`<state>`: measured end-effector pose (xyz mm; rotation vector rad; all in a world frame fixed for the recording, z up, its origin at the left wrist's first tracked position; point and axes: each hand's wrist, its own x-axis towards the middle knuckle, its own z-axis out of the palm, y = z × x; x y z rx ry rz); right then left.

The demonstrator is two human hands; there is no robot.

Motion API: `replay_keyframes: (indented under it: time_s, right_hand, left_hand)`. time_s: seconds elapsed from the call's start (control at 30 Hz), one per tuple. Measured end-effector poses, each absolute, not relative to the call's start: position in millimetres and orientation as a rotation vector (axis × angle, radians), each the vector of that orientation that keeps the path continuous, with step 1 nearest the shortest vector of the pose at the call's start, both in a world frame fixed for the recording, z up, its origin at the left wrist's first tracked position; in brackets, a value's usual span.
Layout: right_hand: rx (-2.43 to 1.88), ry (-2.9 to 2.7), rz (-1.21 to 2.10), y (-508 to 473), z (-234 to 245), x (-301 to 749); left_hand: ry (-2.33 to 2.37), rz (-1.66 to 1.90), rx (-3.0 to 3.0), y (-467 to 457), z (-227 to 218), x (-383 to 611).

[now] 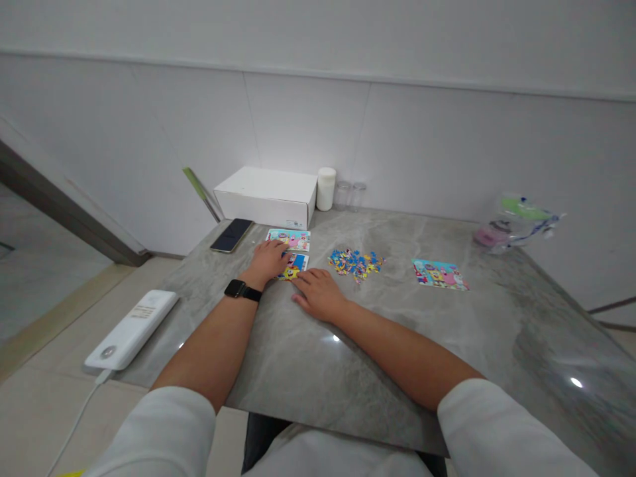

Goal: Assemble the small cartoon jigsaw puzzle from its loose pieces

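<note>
Right of the puzzle-piece pile (354,263), I see open surface (398,266) where a hand could pass, up to a picture card (440,275); two clear jars (358,197) stand behind the pile, the right hand (321,296) blocks its near left.

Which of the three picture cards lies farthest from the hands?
The picture card right of the loose puzzle pieces, lying alone; the other two cards lie close together by the left hand.

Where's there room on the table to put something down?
The gray table is bare between the puzzle pieces and the lone card on the right, with a bigger patch in front of that card, right of the right forearm. It's crowded back left: phone, white box and two cards by the left hand and right hand.
</note>
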<state>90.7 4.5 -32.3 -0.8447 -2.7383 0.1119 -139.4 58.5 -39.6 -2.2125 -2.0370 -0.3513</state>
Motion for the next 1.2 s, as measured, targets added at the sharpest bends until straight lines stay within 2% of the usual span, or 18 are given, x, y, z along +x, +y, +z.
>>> replay_keyframes:
  time_s: [1.2]
  right_hand:
    - [-0.883,-2.721,-0.016,5.0,-33.4,90.3]
  left_hand:
    - [-1.953,-0.377,-2.221,71.7,-47.6,-144.0]
